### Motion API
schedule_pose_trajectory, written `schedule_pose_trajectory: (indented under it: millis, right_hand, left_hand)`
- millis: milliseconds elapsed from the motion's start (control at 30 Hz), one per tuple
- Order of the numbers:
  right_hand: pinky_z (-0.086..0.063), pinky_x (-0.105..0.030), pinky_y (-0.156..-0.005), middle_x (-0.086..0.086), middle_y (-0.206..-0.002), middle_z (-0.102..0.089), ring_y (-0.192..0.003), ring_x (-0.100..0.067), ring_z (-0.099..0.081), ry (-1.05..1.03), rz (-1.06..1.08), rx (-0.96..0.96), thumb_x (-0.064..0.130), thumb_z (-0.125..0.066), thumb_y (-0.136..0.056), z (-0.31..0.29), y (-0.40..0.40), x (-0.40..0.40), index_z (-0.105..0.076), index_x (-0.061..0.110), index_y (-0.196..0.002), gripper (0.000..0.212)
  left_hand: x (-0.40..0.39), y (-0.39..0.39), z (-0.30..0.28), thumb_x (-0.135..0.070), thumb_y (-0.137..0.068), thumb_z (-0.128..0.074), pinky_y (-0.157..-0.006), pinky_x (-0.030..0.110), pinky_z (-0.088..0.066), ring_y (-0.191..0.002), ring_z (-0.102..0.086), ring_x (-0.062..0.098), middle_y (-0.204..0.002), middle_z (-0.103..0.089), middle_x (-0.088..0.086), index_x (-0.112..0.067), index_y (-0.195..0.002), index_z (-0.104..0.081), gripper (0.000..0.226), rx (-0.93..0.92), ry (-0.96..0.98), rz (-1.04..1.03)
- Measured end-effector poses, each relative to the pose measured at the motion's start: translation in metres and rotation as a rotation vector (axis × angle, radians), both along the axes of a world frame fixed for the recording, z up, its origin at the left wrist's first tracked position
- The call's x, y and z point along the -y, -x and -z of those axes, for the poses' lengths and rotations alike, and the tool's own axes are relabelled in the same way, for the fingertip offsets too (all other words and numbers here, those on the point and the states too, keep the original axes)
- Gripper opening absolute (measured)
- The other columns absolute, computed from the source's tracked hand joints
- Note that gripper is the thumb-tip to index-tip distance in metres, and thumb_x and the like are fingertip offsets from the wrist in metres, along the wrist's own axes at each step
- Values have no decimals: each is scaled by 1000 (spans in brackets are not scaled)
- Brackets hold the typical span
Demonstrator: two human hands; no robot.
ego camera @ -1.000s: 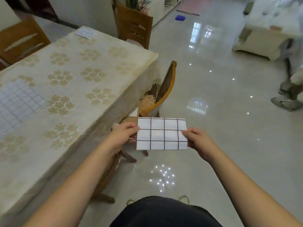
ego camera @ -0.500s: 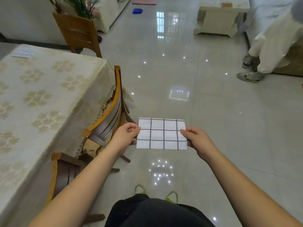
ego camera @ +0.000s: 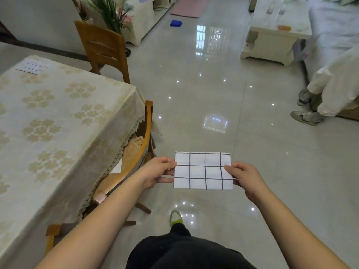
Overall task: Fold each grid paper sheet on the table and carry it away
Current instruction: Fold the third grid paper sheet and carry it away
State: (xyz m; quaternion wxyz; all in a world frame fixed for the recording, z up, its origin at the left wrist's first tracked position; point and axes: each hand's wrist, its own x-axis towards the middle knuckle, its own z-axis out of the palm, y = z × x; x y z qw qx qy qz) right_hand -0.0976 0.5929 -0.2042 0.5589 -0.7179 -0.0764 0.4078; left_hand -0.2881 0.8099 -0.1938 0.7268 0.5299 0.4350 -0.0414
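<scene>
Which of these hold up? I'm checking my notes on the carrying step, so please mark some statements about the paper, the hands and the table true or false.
1. Both hands hold the folded grid paper. True: the left hand pinches its left edge, the right hand its right edge.
2. The folded grid paper is lying on the table. False: it is held in the air above the floor, to the right of the table.
3. Another grid sheet lies at the table's far corner. True.
4. No chair is tucked in at the table. False: a wooden chair sits pushed under its right side.
5. A blue object lies on the floor far ahead. True.
</scene>
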Motion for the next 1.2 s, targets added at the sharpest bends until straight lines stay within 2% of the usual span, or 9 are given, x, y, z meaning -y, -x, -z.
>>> schedule_pose_trajectory:
  millis: [167, 267, 400, 567, 700, 800, 900, 1067, 1200]
  right_hand:
    - [-56, -24, -64, -6, -79, -71, -70, -16, -67, 20, -20, 0, 14, -66, -90, -7, -30, -50, -67, 3, -90, 11]
    - [-55, -26, -65, -4, -77, -71, -68, -14, -65, 6, -11, -6, 14, -67, -89, -9, -44, -78, -68, 8, -87, 7]
    - [-53, -21, -60, 0, -71, -67, -62, -11, -61, 11, -33, -15, 16, -69, -88, -8, -62, -111, -66, 16, -75, 13]
    - [-52, -20, -57, 0, -69, -66, -61, -11, -62, -3, -65, -26, 15, -70, -87, -5, -97, -143, -65, 14, -72, 15]
    - [-51, -18, -55, 4, -66, -69, -59, -7, -63, 12, -103, -46, 14, -68, -88, 5, -137, -168, -66, 13, -75, 13]
    - [-47, -16, -53, 11, -54, -54, -50, -4, -50, 37, -128, -23, 18, -70, -87, 12, -176, -187, -65, 17, -70, 18]
    - [-42, -15, -50, 10, -51, -44, -47, -6, -40, 28, -151, -23, 16, -69, -87, 11, -220, -204, -62, 17, -65, 23]
    - [-47, -25, -66, -3, -69, -50, -61, -12, -47, 42, -211, -20, 17, -68, -88, 3, -292, -228, -69, 3, -88, 14]
    - [-50, -25, -69, -2, -72, -61, -63, -11, -55, 31, -242, -17, 17, -66, -90, -3, -331, -248, -70, 3, -94, 16]
  left_hand:
    - [-53, -29, -9, -16, -95, -59, -80, 42, -59, -83, -66, 18, -90, -70, 9, -14, -92, -62, 4, 41, -23, 3]
    - [-78, -43, -16, -18, -95, -60, -96, 57, -48, -87, -63, 27, -96, -66, 16, -14, -92, -62, 6, 27, -98, -9]
    - [-105, -55, -19, -22, -94, -61, -91, 64, -46, -83, -69, 32, -97, -70, 18, -9, -100, -66, 15, 24, -158, -31]
    - [-124, -80, -12, -20, -94, -62, -85, 57, -54, -81, -73, 27, -97, -72, 17, -5, -103, -65, 18, -9, -151, -67]
    - [-140, -116, -6, -14, -94, -61, -54, 27, -55, -69, -65, 17, -84, -67, 13, -5, -94, -64, 10, 5, -125, -138]
    - [-154, -153, 0, -12, -94, -61, -44, 18, -47, -55, -59, 10, -76, -64, 9, -6, -90, -63, 7, -9, -120, -190]
    - [-167, -195, 2, -13, -93, -63, -47, 19, -49, -58, -59, 9, -77, -63, 10, -7, -91, -63, 6, -28, -128, -224]
    - [-184, -256, -4, -16, -91, -66, -86, 41, -57, -94, -67, 26, -100, -71, 18, -5, -100, -66, 14, -35, -119, -259]
    - [-197, -294, -6, -14, -91, -66, -58, 22, -56, -73, -63, 13, -88, -67, 10, -8, -97, -64, 9, -60, -151, -292]
